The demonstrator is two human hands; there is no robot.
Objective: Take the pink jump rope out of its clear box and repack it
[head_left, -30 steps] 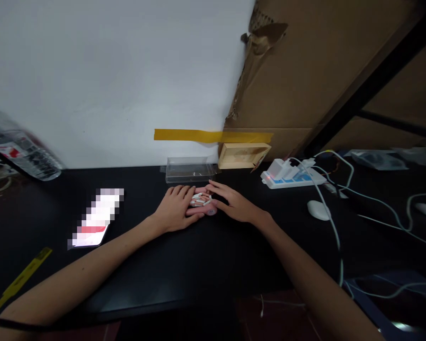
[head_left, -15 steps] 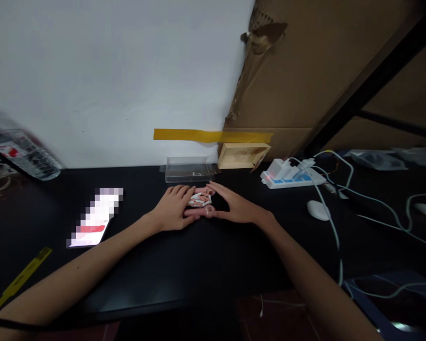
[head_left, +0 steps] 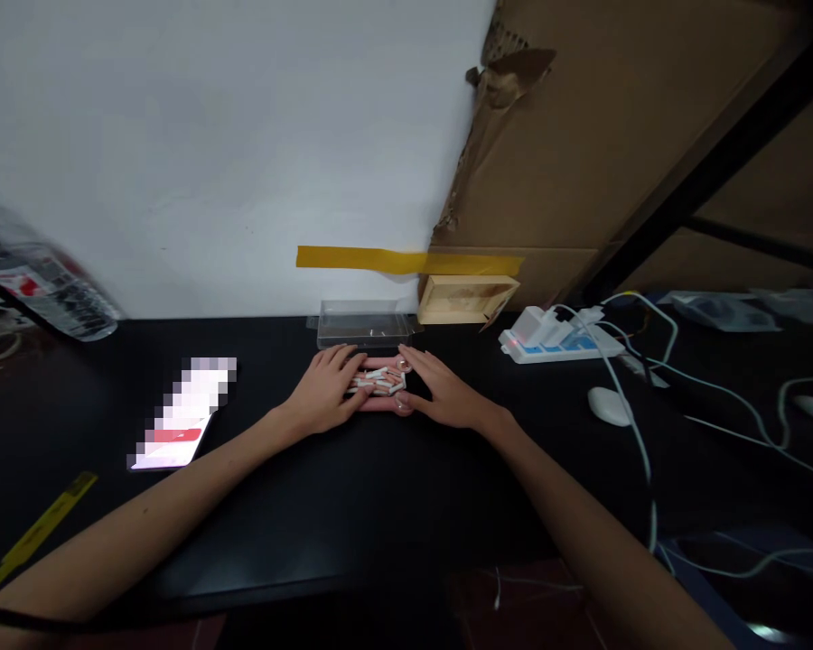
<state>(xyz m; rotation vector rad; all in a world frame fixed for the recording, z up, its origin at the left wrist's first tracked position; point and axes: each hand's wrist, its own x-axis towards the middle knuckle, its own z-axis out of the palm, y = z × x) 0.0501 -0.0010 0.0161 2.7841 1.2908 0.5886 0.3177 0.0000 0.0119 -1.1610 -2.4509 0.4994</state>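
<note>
Shifting slightly leftward, the left hand (head_left: 325, 388) is now resting with its thumb over the short white and pink pieces (head_left: 379, 379) rather than along the lower pink bar (head_left: 378, 404), while the right hand (head_left: 447, 388) is bringing its thumb up onto that bar's round end (head_left: 402, 408). Both hands are staying partly open: the left is curving over the left side of the bundle, and the right is spreading fingers and thumb across its right side. How firmly either is gripping, I cannot tell.

As I am judging it, the main risk is lying in uneven pressure: if the thumbs are pushing harder than the fingers, the lower bar could be rolling out of line with the upper pink bar (head_left: 379, 363). The pieces are sitting loosely heaped, so a squeeze from both sides could be making them bulge up or spill out.

The bundle is lying between the two hands, touching both, with the pieces nestling between the bars and the left ends disappearing under the left hand. Everything is resting on the black counter (head_left: 325, 506). Just behind, a clear plastic box (head_left: 366, 323) is standing near the fingertips, and a tan box (head_left: 467, 300) is leaning beside it. Farther right, a power strip (head_left: 559, 348) is trailing cables.
</note>
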